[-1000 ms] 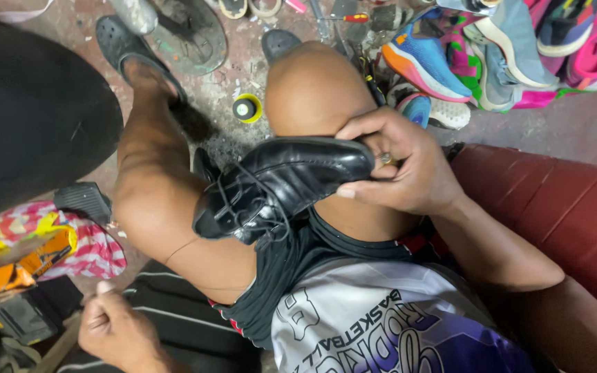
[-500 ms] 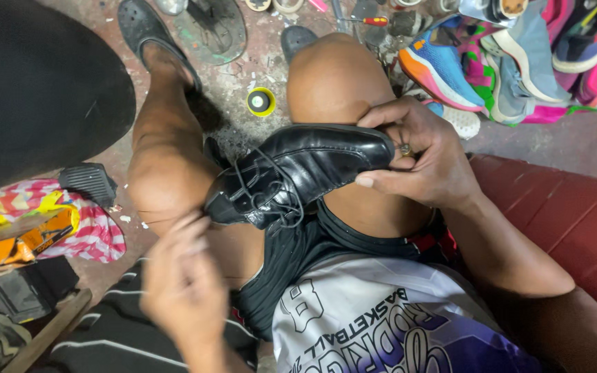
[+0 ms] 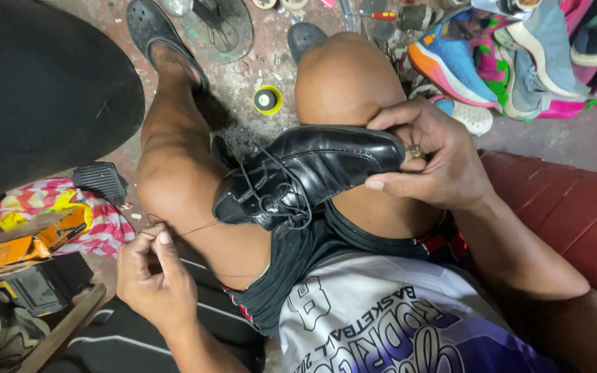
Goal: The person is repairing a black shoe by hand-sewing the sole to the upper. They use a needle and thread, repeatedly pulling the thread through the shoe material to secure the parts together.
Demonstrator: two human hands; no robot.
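One black shoe [image 3: 309,173] gripped by right hand [image 3: 433,155] fingers; left hand [image 3: 153,273] fingers pinch one thread [image 3: 198,228].

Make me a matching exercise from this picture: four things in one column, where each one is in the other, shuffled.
1. black leather lace-up shoe
2. thin dark thread
3. small round yellow tin
4. orange and blue sneaker

A. on the floor between the legs
B. pinched by the left hand
C. in the shoe pile, upper right
D. across the thighs, gripped by the right hand

Pairs: 1-D, 2-B, 3-A, 4-C
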